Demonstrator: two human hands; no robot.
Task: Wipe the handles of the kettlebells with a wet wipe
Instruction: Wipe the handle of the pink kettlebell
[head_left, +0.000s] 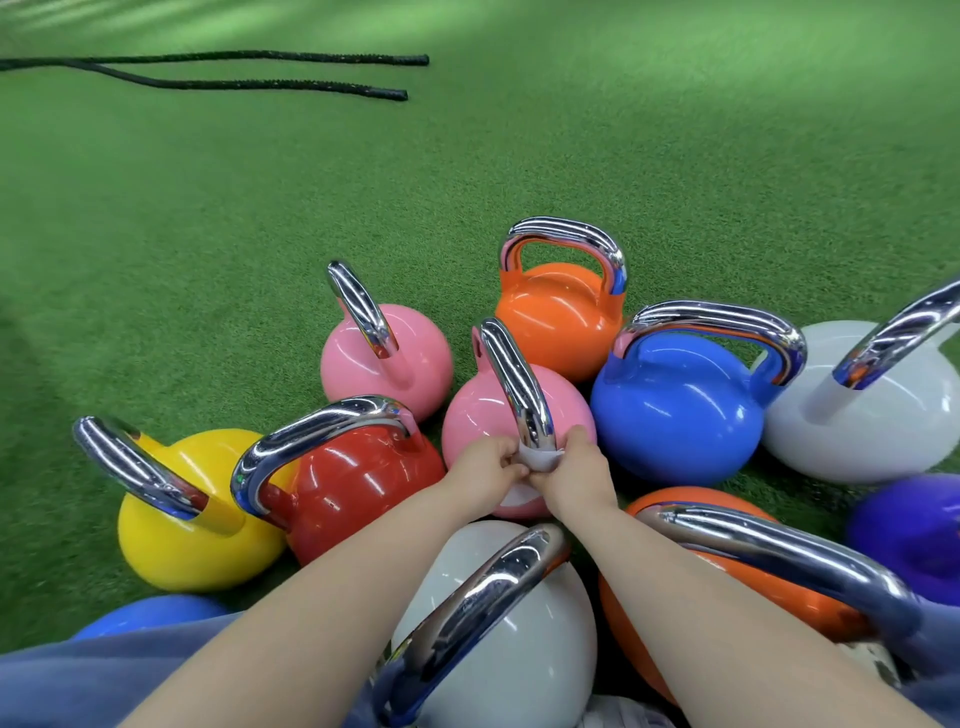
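Note:
Several coloured kettlebells with chrome handles stand clustered on green turf. In the middle is a pink kettlebell (483, 415) with its chrome handle (514, 384) edge-on to me. A white wet wipe (540, 460) is wrapped around the near lower end of that handle. My left hand (491, 465) pinches the wipe from the left and my right hand (582, 467) grips it from the right, both hands touching each other at the handle's base. Part of the wipe is hidden between my fingers.
Around the pink one stand a second pink kettlebell (410, 364), an orange (556, 317), a blue (675, 405), a white (893, 415), a red (363, 478), a yellow (182, 525), a near white (524, 649) and a near orange kettlebell (769, 597). Black battle ropes (311, 78) lie far left on the turf (260, 234).

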